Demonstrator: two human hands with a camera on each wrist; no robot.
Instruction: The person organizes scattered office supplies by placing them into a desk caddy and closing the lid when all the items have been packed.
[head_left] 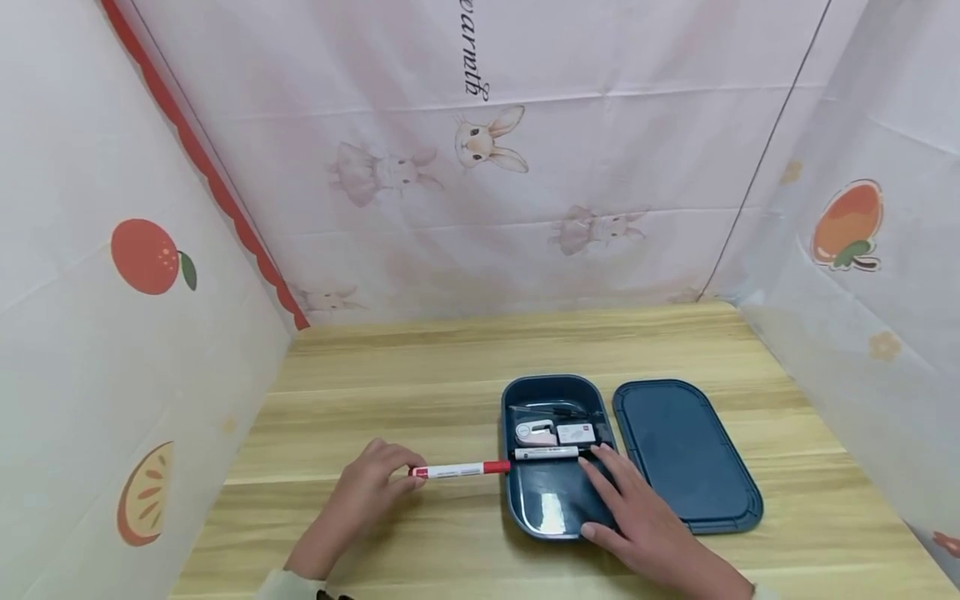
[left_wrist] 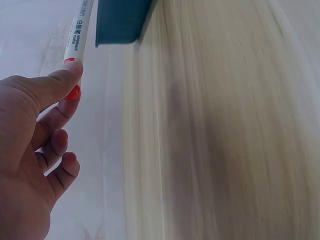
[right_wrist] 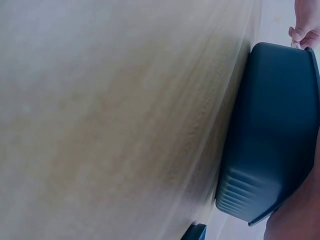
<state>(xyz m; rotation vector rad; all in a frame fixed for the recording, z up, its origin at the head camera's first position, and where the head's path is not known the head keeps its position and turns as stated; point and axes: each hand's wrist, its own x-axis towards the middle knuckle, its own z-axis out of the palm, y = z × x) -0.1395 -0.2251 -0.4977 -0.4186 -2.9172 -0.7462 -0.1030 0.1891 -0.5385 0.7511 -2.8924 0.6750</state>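
Note:
Between thumb and fingertips, my left hand (head_left: 377,477) pinches a red whiteboard marker (head_left: 459,470) by its end. The marker lies roughly level, its red cap overlapping the left rim of the dark blue box (head_left: 525,510) in the head view. My right hand (head_left: 637,518) rests at the box's right rim with fingers spread and extended, the fingertips near a black-capped white marker (head_left: 547,453) inside. Above that marker in the box lie a small pink-and-white gadget (head_left: 536,432), a small white block (head_left: 576,433) and a slim dark pen (head_left: 566,412).
The matching dark blue lid (head_left: 684,450) lies flat on the wood-grain table (head_left: 390,375), close to the box's right side. Printed cloth walls (head_left: 420,267) enclose the table at the back and on both sides.

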